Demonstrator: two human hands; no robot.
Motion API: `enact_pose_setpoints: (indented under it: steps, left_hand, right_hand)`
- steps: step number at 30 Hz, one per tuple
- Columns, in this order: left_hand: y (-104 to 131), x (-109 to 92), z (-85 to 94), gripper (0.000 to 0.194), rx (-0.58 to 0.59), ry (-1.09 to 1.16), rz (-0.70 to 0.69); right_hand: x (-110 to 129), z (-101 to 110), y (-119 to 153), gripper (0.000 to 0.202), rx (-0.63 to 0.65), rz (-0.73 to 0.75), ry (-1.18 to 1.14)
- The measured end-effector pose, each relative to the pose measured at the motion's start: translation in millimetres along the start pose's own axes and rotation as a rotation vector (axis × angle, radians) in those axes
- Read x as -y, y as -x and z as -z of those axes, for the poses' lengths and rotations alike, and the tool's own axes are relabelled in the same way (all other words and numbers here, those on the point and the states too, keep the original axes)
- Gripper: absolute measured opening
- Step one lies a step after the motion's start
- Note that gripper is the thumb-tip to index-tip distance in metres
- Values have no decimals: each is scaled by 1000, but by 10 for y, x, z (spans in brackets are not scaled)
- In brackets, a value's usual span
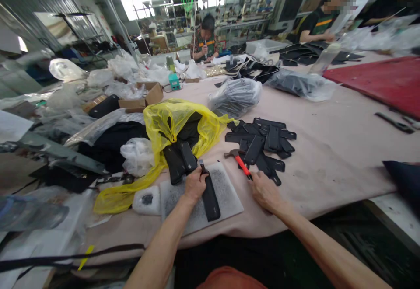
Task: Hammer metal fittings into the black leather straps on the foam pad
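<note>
My right hand (264, 191) is wrapped round the end of a claw hammer (242, 165) with a red and black handle; its head rests near the pile of black pieces. My left hand (196, 185) is closed round a short metal-ended tool (201, 163), like a punch, whose lower part the fingers hide. Under and beside that hand, a long black strap-like piece (211, 199) lies on a white board (229, 188) with dark marks. A pile of similar black pieces (254, 148) lies beyond the hammer.
A yellow plastic bag (154, 116) with black pieces spilling out stands behind the board. A small white block (146, 200) lies left of it. Farther back are a clear bag of dark parts (236, 95) and a red panel (377, 79). Other people sit across the table.
</note>
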State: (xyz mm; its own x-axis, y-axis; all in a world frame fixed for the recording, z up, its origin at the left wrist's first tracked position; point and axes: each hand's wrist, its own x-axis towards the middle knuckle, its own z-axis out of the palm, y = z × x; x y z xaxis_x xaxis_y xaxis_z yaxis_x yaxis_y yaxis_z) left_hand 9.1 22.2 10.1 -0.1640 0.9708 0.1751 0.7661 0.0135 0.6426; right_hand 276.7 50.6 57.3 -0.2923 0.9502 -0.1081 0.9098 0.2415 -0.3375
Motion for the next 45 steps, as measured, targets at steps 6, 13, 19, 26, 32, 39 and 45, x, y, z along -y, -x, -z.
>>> enact_pose_setpoints:
  steps: [6, 13, 19, 26, 32, 39, 45]
  left_hand:
    - [-11, -38, 21, 16, -2, 100, 5]
    - [-136, 40, 33, 12, -60, 305, 228]
    - [-121, 138, 37, 17, -67, 516, 265]
    - [-66, 187, 56, 17, -2, 618, 255]
    - [-10, 151, 103, 19, -23, 648, 269]
    - [25, 169, 104, 19, -26, 660, 291]
    - [55, 272, 34, 17, -50, 552, 256]
  right_hand:
    - [823, -283, 129, 52, -28, 455, -108]
    - [997, -666, 273, 61, 37, 472, -150]
    - [905, -608, 240, 74, 103, 511, -172]
    - [827, -580, 213, 100, 218, 566, -180]
    - [794, -504, 209, 105, 251, 612, -209]
    - [977, -432, -248, 27, 74, 290, -228]
    - [1127, -503, -589, 26, 102, 272, -130]
